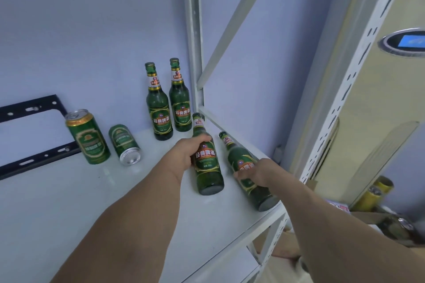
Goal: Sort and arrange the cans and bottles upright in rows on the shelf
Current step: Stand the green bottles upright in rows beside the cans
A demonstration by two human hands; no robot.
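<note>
Two green beer bottles [159, 108] [180, 101] stand upright side by side at the back of the white shelf [69, 202]. Two more green bottles lie on their sides near the right edge. My left hand [187, 153] is closed around the upper body of the nearer-left lying bottle [207, 167]. Over the label of the right lying bottle [243, 167] sits my right hand [257, 172], fingers wrapped on it. A green can [88, 136] stands upright at the left. Beside it a second green can [124, 145] lies tipped, its silver base toward me.
A black metal bracket [30, 108] is fixed to the wall behind the cans. White slotted shelf posts [195, 53] [345, 89] rise at the right. A cardboard box [377, 216] holding more cans sits lower right, beyond the shelf edge.
</note>
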